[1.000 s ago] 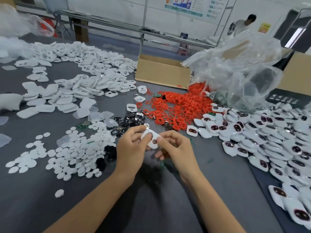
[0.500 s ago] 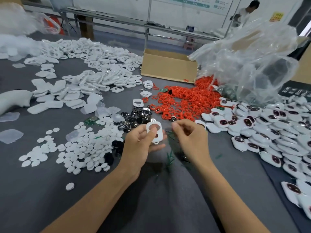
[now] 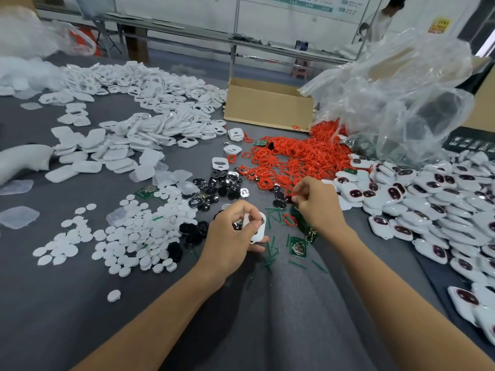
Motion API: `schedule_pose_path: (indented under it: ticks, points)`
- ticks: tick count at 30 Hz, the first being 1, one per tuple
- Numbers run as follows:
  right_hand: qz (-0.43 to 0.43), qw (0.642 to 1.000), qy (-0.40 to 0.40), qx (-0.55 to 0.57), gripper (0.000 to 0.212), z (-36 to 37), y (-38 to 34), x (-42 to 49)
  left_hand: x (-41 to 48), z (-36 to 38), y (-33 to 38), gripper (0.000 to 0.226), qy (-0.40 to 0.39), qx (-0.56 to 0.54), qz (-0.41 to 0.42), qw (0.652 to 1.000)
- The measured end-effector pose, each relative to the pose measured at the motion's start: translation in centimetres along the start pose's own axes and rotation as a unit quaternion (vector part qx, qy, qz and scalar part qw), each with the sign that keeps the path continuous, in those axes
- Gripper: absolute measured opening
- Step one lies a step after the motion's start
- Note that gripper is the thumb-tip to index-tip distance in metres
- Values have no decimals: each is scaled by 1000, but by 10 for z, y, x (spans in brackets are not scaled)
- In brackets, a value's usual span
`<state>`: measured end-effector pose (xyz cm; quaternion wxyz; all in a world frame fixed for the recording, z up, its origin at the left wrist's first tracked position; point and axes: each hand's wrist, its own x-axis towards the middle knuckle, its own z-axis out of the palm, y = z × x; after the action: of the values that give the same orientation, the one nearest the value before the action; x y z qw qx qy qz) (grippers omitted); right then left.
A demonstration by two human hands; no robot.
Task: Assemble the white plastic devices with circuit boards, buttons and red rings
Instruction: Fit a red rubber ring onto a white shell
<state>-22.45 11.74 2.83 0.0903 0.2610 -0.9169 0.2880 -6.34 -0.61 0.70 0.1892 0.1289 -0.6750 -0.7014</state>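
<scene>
My left hand (image 3: 230, 236) grips a white plastic shell (image 3: 258, 231) with a cut-out, held just above the grey table near its middle. My right hand (image 3: 318, 204) is farther right at the near edge of the red ring pile (image 3: 289, 159), its fingertips pinching a red ring. A loose red ring (image 3: 289, 220) lies between the hands. A green circuit board (image 3: 297, 246) lies below it among green slivers. Black buttons (image 3: 219, 186) sit behind my left hand.
White round discs (image 3: 134, 236) spread at the left. White shells (image 3: 150, 124) are heaped at the far left. Finished devices (image 3: 442, 204) fill the right side. A cardboard box (image 3: 267, 105) and a clear plastic bag (image 3: 401, 97) stand at the back.
My hands have parted. The right hand let go of the shell and reached right and away to the red rings. The left hand kept the shell and lowered it a little.
</scene>
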Motion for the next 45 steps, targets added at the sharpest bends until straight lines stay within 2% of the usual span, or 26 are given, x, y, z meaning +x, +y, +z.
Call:
schedule_pose_path:
  ticks: [3, 9, 13, 18, 21, 27, 30, 34, 41, 45]
  points:
    - [13, 998, 34, 45, 19, -7, -2, -7, 0, 2, -1, 23, 15, 29, 8, 999]
    - [19, 994, 110, 16, 14, -23, -6, -14, 0, 2, 2, 29, 34, 11, 4, 999]
    - [0, 992, 114, 48, 13, -28, -13, -17, 1, 3, 3, 27, 29, 2, 3, 1000]
    - [10, 980, 90, 177, 19, -24, -21, -25, 1, 4, 1, 31, 33, -12, 2, 999]
    - [22, 971, 93, 218, 21, -20, -23, -32, 2, 4, 1, 31, 38, -18, -1, 999]
    - [36, 936, 27, 349, 24, -24, -29, -40, 4, 3, 0, 22, 56, -41, -12, 998]
    - [31, 912, -38, 407, 22, -25, -38, -46, 4, 3, 1, 11, 59, -47, -18, 997]
    - [10, 875, -125, 467, 23, -22, -47, -52, 3, 3, 5, 14, 52, -62, -9, 997]
    - [12, 850, -155, 503, 21, -19, -47, -55, 3, -2, 12, 19, -17, -101, -11, 995]
    - [15, 840, -148, 522, 18, -17, -44, -56, 3, -2, 13, 12, 4, -115, -14, 993]
